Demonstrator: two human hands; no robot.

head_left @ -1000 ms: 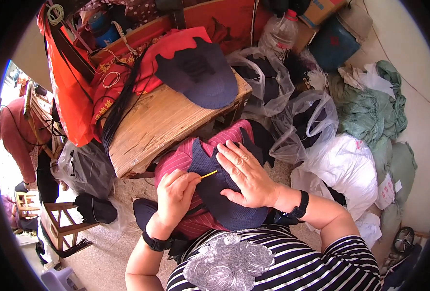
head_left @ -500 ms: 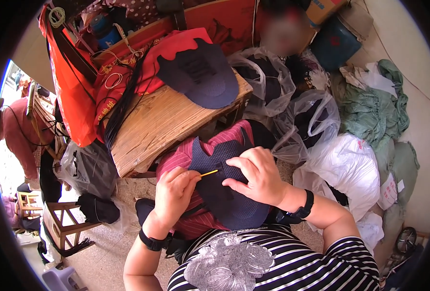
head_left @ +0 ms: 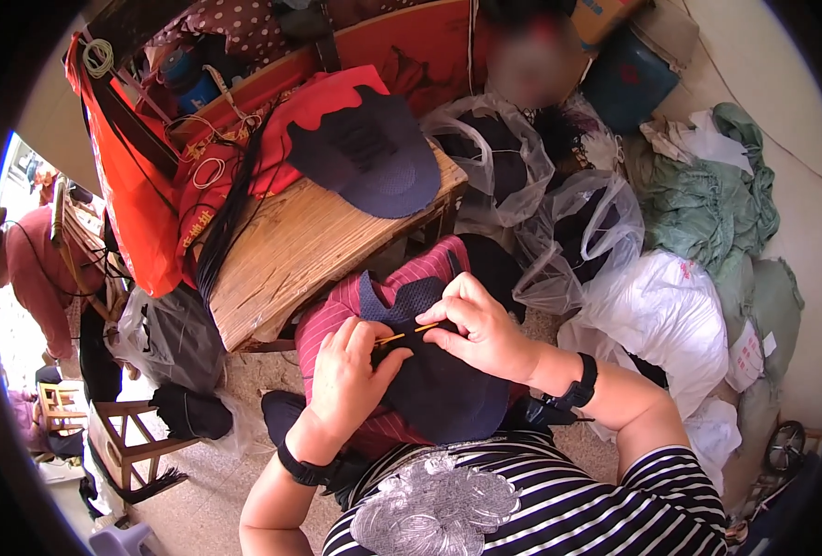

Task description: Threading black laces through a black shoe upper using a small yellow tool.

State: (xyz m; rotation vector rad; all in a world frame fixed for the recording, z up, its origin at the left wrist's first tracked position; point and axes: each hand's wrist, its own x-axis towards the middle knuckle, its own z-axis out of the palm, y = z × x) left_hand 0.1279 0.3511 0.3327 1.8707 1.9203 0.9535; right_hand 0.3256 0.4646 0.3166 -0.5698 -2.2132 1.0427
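Below the wooden table's edge [head_left: 337, 296], both hands [head_left: 355, 371] pinch a yellow stick [head_left: 406, 332].

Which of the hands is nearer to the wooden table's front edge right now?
Left. The left hand rests on the dark blue fabric piece just below the wooden table; the right hand sits further right, pinching the thin yellow stick.

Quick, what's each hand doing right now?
Left hand: closed, pinching the yellow stick.
Right hand: fingertips pinched on the stick's other end, over the navy piece.
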